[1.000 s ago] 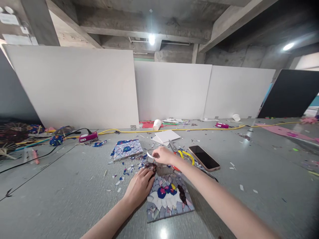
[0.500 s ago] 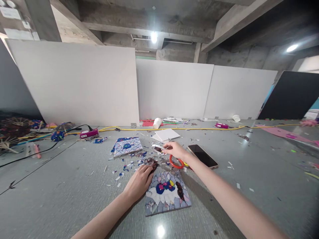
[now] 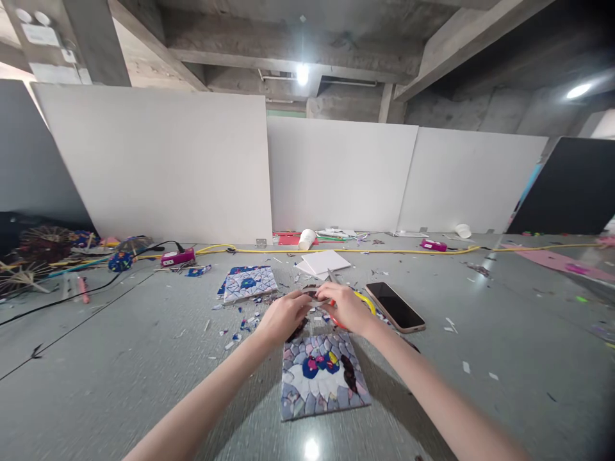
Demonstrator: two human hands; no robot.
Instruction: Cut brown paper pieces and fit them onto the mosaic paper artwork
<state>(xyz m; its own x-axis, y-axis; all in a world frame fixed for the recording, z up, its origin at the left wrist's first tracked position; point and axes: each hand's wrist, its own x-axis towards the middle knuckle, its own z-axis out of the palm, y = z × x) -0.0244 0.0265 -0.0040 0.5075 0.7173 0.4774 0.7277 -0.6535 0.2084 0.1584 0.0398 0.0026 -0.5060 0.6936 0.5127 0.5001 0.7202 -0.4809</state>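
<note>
My left hand (image 3: 287, 314) and my right hand (image 3: 344, 306) meet above the far edge of a decorated square panel (image 3: 324, 378). Between them is a small white-rimmed piece (image 3: 311, 293) with dark material on it, gripped by the fingers of both. Partly under my left hand lies dark brown fabric (image 3: 298, 330). Scissors with red and yellow handles (image 3: 366, 302) lie beside and partly behind my right hand. The panel shows a grey stone-like pattern with white, blue, pink, yellow and dark brown patches.
A phone (image 3: 394, 307) lies to the right. Another patterned panel (image 3: 250, 283) is at the left, white squares (image 3: 324, 262) farther back. Scraps litter the grey surface. A paper cup (image 3: 306, 239), a yellow cable (image 3: 394, 250) and a magenta box (image 3: 177, 257) lie near the white boards (image 3: 341, 173).
My left hand has left the dark fabric and moved up to the small white-rimmed piece. My right hand has moved slightly right and nearer with it.
</note>
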